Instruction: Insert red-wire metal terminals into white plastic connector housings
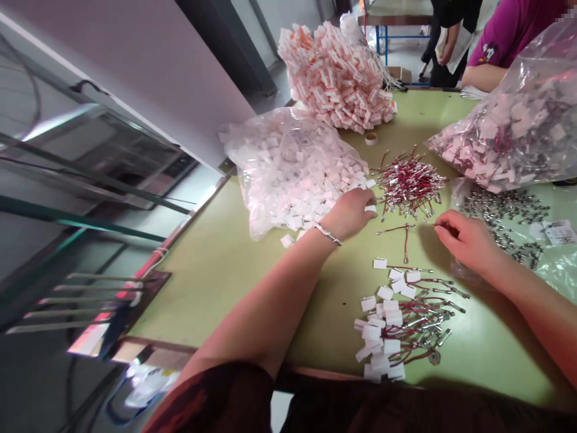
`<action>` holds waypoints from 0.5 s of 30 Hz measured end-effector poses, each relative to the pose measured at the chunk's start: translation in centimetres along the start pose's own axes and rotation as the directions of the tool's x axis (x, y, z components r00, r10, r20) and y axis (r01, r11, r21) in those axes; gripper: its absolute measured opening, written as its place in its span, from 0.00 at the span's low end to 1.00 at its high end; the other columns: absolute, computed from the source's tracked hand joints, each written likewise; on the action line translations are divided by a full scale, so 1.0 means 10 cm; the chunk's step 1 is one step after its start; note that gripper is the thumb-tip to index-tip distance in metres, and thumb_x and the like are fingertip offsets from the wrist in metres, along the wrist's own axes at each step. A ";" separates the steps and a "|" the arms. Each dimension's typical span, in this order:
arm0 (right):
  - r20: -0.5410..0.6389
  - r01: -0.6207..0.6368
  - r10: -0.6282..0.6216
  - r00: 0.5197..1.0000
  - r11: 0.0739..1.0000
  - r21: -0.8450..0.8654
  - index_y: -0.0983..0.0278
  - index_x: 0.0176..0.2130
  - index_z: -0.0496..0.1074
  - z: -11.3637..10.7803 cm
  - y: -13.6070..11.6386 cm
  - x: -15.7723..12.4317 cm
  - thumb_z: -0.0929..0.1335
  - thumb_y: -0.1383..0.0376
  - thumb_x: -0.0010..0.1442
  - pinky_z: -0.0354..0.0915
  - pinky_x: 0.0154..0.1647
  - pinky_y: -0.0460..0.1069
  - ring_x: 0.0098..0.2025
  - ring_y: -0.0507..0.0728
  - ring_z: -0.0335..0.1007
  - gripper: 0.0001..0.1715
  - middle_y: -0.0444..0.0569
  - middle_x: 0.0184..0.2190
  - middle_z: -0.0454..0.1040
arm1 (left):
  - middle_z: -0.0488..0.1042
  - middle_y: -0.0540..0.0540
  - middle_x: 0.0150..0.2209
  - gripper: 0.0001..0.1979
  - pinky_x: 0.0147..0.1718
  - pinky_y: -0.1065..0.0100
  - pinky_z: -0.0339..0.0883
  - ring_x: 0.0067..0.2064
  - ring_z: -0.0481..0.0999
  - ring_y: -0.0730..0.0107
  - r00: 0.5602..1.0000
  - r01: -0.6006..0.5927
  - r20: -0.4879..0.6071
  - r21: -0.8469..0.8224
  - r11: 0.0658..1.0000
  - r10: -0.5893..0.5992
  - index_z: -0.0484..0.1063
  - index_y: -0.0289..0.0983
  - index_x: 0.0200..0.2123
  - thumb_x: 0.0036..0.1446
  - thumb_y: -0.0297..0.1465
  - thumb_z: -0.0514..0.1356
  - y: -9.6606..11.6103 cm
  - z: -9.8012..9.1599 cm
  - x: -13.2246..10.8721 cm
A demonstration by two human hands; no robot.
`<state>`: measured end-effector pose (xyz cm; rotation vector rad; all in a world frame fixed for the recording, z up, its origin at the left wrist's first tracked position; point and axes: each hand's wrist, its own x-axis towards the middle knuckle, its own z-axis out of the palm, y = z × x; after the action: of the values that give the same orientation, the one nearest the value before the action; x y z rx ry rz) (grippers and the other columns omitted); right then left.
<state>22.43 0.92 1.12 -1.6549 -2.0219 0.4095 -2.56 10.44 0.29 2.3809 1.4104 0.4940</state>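
My left hand (pixel 354 211) is closed on a small white connector housing (pixel 370 208), beside a heap of red wires with metal terminals (pixel 411 183). My right hand (pixel 466 239) pinches a short terminal wire (pixel 429 224) whose tip points left toward the other hand. Two loose red wires (pixel 406 243) lie on the table between the hands. Nearer to me is a pile of white housings (pixel 391 314) with red wires and metal terminals running out to the right.
A plastic bag of white housings (pixel 288 162) spills open at left. Behind it rises a large bundle of pinkish-white connectors (pixel 338 78) near a tape roll (pixel 371 139). At right are another filled bag (pixel 518 126) and scattered metal parts (pixel 507 210). People (pixel 509 36) are beyond the table.
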 end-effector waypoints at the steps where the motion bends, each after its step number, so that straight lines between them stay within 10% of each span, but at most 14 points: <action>1: 0.006 -0.013 0.013 1.000 1.000 0.017 0.61 0.34 0.71 0.00 -0.01 -0.01 0.64 0.62 0.59 0.60 0.26 0.50 0.24 0.55 0.67 0.07 0.46 0.24 0.74 | 0.74 0.45 0.31 0.06 0.34 0.65 0.64 0.33 0.71 0.67 1.000 -0.002 -0.014 -0.063 0.998 0.002 0.73 0.36 0.32 0.47 0.27 0.61 0.06 0.01 -0.01; 6: -0.049 -0.008 0.013 0.999 0.993 0.118 0.60 0.34 0.73 0.01 -0.03 -0.06 0.65 0.61 0.60 0.62 0.29 0.49 0.26 0.53 0.69 0.09 0.45 0.26 0.76 | 0.77 0.46 0.33 0.09 0.32 0.69 0.67 0.31 0.72 0.73 0.998 0.037 -0.022 -0.538 0.842 -0.058 0.74 0.36 0.36 0.49 0.30 0.62 0.36 0.00 -0.08; 15: -0.035 0.076 -0.073 0.997 0.995 0.068 0.60 0.34 0.74 -0.02 -0.12 -0.09 0.64 0.60 0.62 0.61 0.30 0.49 0.27 0.53 0.68 0.11 0.45 0.26 0.75 | 0.74 0.49 0.24 0.13 0.21 0.74 0.61 0.24 0.69 0.78 0.933 0.350 0.359 -0.886 0.304 -0.027 0.76 0.36 0.43 0.52 0.28 0.63 0.60 0.24 -0.23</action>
<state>21.62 -0.20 1.75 -1.5303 -2.0159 0.4182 2.07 5.42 0.56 1.1901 0.8215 0.6401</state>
